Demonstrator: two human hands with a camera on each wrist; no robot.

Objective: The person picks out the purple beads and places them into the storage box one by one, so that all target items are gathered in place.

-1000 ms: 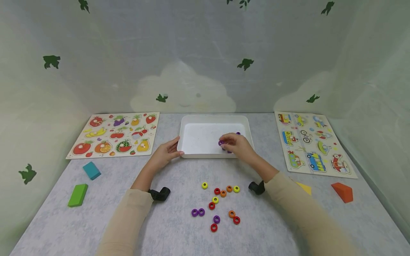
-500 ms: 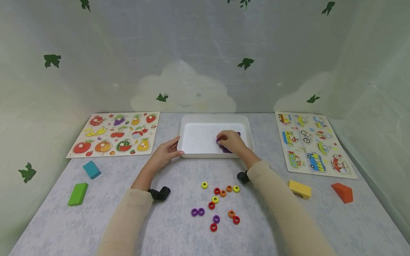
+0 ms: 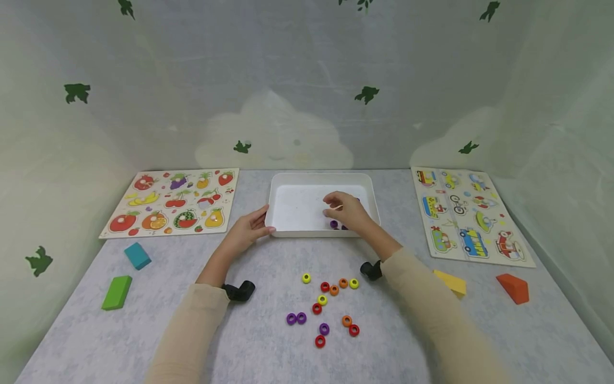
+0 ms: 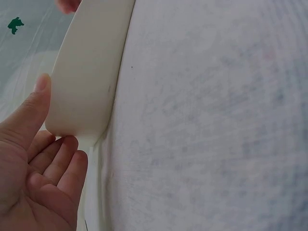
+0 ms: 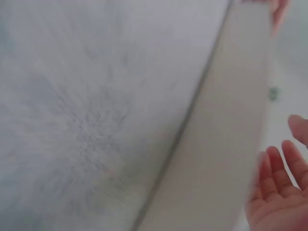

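Note:
A white tray [image 3: 297,233] stands at the back middle of the table. My left hand [image 3: 248,233] holds its front left corner, thumb at the front wall and fingers against the left side. In the left wrist view the thumb and fingertips of the left hand [image 4: 48,163] meet the tray's corner [image 4: 91,72]. Over the tray's right half is my right hand [image 3: 349,212], thumb apart from the fingers and nothing seen between them. Purple beads [image 3: 333,224] lie under it in the tray, partly hidden. The right wrist view shows the right hand [image 5: 281,192] with parted fingers beyond the tray wall.
Loose beads in red [image 3: 317,309], yellow [image 3: 306,278], orange [image 3: 347,321] and purple [image 3: 324,329] lie in front of the tray. A fruit puzzle board [image 3: 168,205] is at left, a vehicle puzzle board [image 3: 472,216] at right. Coloured blocks [image 3: 116,293] lie near both sides.
The right hand held a purple bead over the tray, lowered among the purple beads there, and has now let go and lifted slightly. The left hand has stayed at the tray's corner.

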